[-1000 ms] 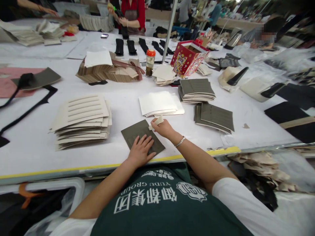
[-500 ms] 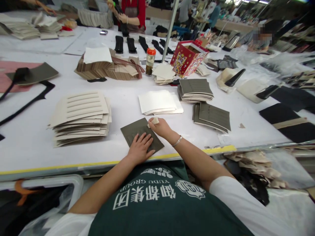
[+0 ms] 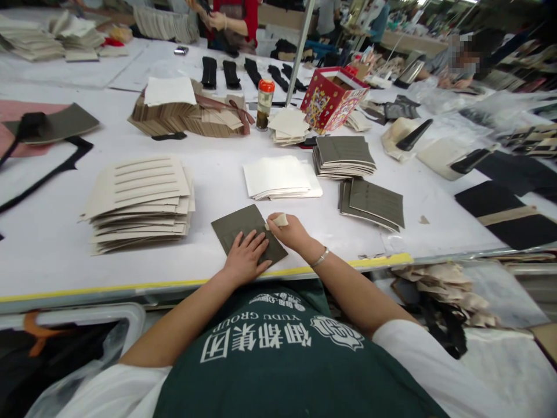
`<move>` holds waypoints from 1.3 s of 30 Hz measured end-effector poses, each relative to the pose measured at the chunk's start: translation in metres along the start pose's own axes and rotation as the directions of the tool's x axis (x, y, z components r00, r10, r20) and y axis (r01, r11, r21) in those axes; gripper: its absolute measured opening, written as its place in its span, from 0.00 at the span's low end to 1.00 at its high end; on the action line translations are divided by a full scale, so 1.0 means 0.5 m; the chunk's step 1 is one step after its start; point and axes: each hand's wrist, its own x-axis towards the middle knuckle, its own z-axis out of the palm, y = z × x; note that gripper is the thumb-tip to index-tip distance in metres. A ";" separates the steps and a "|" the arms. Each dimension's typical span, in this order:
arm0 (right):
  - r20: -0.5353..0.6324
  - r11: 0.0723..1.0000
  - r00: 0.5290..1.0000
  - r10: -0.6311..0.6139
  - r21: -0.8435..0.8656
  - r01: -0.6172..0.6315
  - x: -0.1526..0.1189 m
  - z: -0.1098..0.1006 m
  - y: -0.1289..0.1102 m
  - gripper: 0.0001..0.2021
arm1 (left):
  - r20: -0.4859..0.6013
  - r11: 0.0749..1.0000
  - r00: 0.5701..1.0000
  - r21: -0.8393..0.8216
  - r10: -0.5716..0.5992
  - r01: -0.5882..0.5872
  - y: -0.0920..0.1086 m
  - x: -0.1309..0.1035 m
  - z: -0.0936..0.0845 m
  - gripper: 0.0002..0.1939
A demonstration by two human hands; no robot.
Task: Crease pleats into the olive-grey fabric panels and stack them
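Fingers of left hand (image 3: 245, 259): slightly spread, flat on dark grey-green rectangular sheet (image 3: 235, 223) near front edge of white-topped table (image 3: 213, 174), grasping nothing. Fingers of right hand (image 3: 292, 231): curled around small flat cream piece (image 3: 282, 220), just shifted bodyward along sheet's right edge; suggests working along that side.

**Dark panel (image 3: 234, 225) flat under the left hand (image 3: 247, 255)**

The panel is rectangular, grey-green and smooth-looking, turned askew, with its far corner showing beyond the left fingertips and its near part running out past the thumb. Pinched in the right hand (image 3: 290, 231), a small cream piece (image 3: 282, 220) pokes out either side of the grip, one end at the panel's right edge; whether they touch is unclear.
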 end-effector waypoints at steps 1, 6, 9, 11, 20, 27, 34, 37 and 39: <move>-0.001 1.000 1.000 0.003 -0.017 -0.003 0.013 0.000 -0.002 0.13 | 0.000 1.000 1.000 0.001 -0.005 0.005 0.000 0.000 0.000 0.27; 0.132 0.999 0.991 -0.001 -0.033 0.005 0.002 -0.022 -0.001 0.10 | -0.004 1.000 1.000 0.001 -0.008 0.008 0.000 -0.001 0.000 0.27; 0.124 0.998 0.992 0.032 0.050 -0.038 -0.011 -0.030 0.009 0.10 | -0.004 1.000 1.000 0.003 0.001 -0.001 -0.002 0.001 0.000 0.27; 0.098 0.994 0.992 0.081 0.068 -0.088 -0.010 -0.031 0.016 0.10 | -0.002 1.000 1.000 0.006 0.005 -0.005 -0.003 0.002 0.000 0.27; 0.067 0.984 0.987 0.145 0.091 -0.151 0.008 -0.034 0.017 0.09 | 0.001 1.000 1.000 -0.004 0.002 -0.002 -0.003 0.004 -0.001 0.27; 0.102 0.982 0.987 0.126 0.128 -0.139 -0.053 -0.026 0.010 0.10 | -0.004 1.000 1.000 -0.016 -0.019 0.019 0.002 0.012 0.003 0.26; 0.139 0.926 0.971 0.196 0.299 -0.230 -0.146 -0.039 0.006 0.12 | -0.067 0.997 0.995 -0.012 -0.081 0.080 -0.024 -0.018 -0.018 0.37; 0.118 0.946 0.987 0.111 0.292 -0.141 -0.092 -0.028 -0.007 0.13 | -0.060 0.980 0.979 0.032 -0.196 0.198 -0.048 -0.048 -0.021 0.45; 0.108 0.985 0.994 0.033 0.165 -0.051 -0.024 -0.014 -0.022 0.12 | -0.002 0.973 0.975 0.056 -0.224 0.224 -0.057 -0.060 -0.021 0.47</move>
